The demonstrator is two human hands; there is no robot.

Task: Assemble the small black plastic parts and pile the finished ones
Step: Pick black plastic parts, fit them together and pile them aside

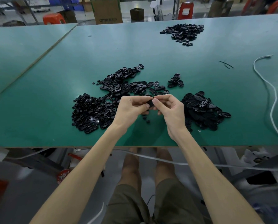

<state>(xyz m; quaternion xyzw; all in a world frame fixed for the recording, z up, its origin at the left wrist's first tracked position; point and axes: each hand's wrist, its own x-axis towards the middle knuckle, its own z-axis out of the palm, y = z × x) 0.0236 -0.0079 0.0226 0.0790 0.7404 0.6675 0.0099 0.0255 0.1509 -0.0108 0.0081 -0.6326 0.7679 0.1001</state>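
My left hand [131, 109] and my right hand [169, 109] meet above the green table [54, 78], both pinching one small black plastic part [150, 104] between thumbs and fingers; most of it is hidden by my fingers. A heap of small round black pieces [91, 112] lies to the left. Oval black shells [123, 81] are spread behind my hands. Another heap of oval parts [202, 109] sits to the right of my right hand. A small cluster [176, 80] lies behind that.
A further pile of black parts [183, 32] lies at the far right of the table. A white cable [270, 94] snakes along the right side. Two loose small pieces [146, 119] lie under my hands. Cardboard boxes [106, 11] and red stools [53, 18] stand beyond the table.
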